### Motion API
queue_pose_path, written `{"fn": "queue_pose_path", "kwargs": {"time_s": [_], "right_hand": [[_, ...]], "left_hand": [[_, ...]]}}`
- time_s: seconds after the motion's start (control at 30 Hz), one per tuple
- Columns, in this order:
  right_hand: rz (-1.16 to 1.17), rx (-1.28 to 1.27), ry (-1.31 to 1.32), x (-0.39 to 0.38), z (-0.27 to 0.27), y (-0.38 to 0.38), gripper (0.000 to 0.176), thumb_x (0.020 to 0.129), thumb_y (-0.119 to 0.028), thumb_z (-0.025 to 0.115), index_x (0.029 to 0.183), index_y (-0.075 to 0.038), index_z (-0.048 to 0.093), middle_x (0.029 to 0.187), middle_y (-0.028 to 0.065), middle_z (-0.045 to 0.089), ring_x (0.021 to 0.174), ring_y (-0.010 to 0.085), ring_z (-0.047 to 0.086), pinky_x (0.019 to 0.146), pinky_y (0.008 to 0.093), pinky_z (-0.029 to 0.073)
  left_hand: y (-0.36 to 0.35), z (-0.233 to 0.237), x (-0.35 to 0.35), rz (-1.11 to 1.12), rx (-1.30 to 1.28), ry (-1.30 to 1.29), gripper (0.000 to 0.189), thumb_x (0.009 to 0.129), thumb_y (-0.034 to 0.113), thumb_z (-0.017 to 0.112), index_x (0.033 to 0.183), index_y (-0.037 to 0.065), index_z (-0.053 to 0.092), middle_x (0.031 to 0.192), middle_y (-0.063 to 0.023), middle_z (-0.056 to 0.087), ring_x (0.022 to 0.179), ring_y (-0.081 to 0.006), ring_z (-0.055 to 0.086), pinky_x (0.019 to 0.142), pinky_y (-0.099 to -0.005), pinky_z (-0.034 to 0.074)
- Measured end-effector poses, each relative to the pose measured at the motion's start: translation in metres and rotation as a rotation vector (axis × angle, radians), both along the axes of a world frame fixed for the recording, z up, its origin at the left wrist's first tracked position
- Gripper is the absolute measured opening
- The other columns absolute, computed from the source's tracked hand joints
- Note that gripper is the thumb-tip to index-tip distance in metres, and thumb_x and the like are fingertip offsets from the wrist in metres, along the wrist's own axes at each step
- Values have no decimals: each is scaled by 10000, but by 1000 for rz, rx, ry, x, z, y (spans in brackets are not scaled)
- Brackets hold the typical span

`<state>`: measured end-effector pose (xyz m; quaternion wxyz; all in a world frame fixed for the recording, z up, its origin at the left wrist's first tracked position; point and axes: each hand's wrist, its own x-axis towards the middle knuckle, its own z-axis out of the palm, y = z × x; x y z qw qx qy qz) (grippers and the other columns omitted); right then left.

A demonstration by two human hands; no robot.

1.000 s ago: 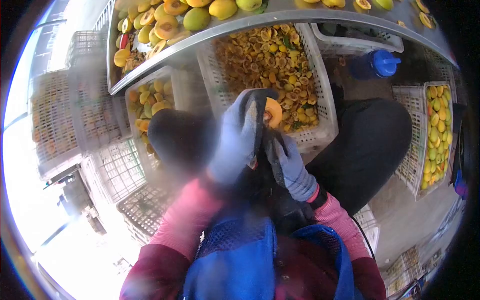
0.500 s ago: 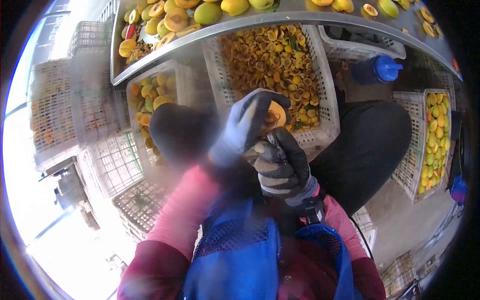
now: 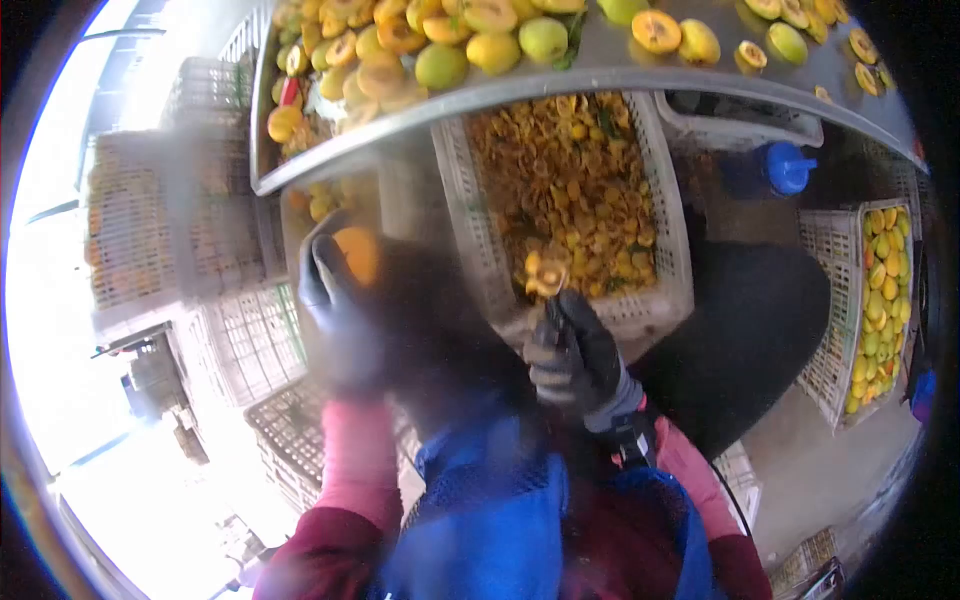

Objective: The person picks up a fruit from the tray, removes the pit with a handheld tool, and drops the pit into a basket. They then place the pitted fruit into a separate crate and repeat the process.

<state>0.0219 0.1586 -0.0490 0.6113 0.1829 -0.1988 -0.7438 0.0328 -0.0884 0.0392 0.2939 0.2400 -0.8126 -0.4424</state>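
My left hand (image 3: 335, 285), in a grey-white glove, is over the left crate, beside my left knee. Its fingers are closed around an orange peach-like fruit half (image 3: 358, 255); motion blurs the hand. My right hand (image 3: 575, 365), in a dark grey glove, is closed on a small hand tool (image 3: 556, 312) whose shape is mostly hidden by the fingers. At the tool's tip, a yellow-brown piece of fruit (image 3: 547, 272) shows above the near end of the middle crate (image 3: 680, 240), which holds many cut scraps.
A metal table (image 3: 600, 82) carries many whole and halved yellow-green fruits (image 3: 440, 65). A blue jug (image 3: 788, 168) stands under it. At right is a crate of yellow fruit (image 3: 875, 300). Stacked plastic crates (image 3: 130, 220) stand at left. My knees flank the middle crate.
My left hand has moved left with the fruit half, away from my right hand. My right hand stays near the middle crate, with a fruit piece now showing at the tool's tip.
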Motion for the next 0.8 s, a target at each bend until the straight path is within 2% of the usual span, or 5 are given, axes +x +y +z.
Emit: {"fn": "queue_pose_path", "kwargs": {"time_s": [0.1, 0.37, 0.47, 0.67, 0.8], "right_hand": [[66, -106, 107, -2, -2, -3, 499, 908, -540, 341, 916, -88, 552, 590, -25, 373, 432, 89, 343, 375, 243, 296], [187, 746, 571, -10, 13, -12, 419, 927, -458, 386, 816, -81, 530, 610, 3, 467, 445, 104, 423, 388, 230, 339], [119, 838, 753, -8, 10, -11, 383, 931, -419, 406, 796, -74, 505, 604, 1, 454, 453, 98, 419, 409, 223, 338], [-94, 532, 477, -47, 57, -4, 252, 933, -307, 439, 884, -64, 483, 677, 1, 451, 532, 94, 430, 507, 216, 371], [-232, 942, 1032, -41, 28, -11, 226, 910, -195, 486, 1070, -38, 506, 923, 46, 546, 758, 132, 541, 668, 249, 475]], "left_hand": [[-56, 27, -12, 276, -776, -1042, 417, 855, 352, 552, 1147, 55, 553, 1146, -179, 557, 1030, -330, 546, 871, -393, 425], [-92, -11, -174, -224, -891, -475, 460, 752, 335, 656, 1093, 45, 545, 990, -184, 622, 934, -334, 595, 792, -407, 462], [-73, -15, -216, -145, -825, -881, 453, 701, 289, 667, 1032, 26, 504, 1005, -233, 594, 966, -379, 568, 788, -438, 461], [-12, 3, -143, -484, -180, -257, 358, 749, 76, 644, 1076, 18, 510, 945, -92, 576, 841, -160, 567, 736, -275, 471], [60, 19, -80, -583, 86, -328, 247, 836, 87, 579, 1040, -52, 566, 993, -117, 601, 906, -149, 573, 790, -292, 469]]}}
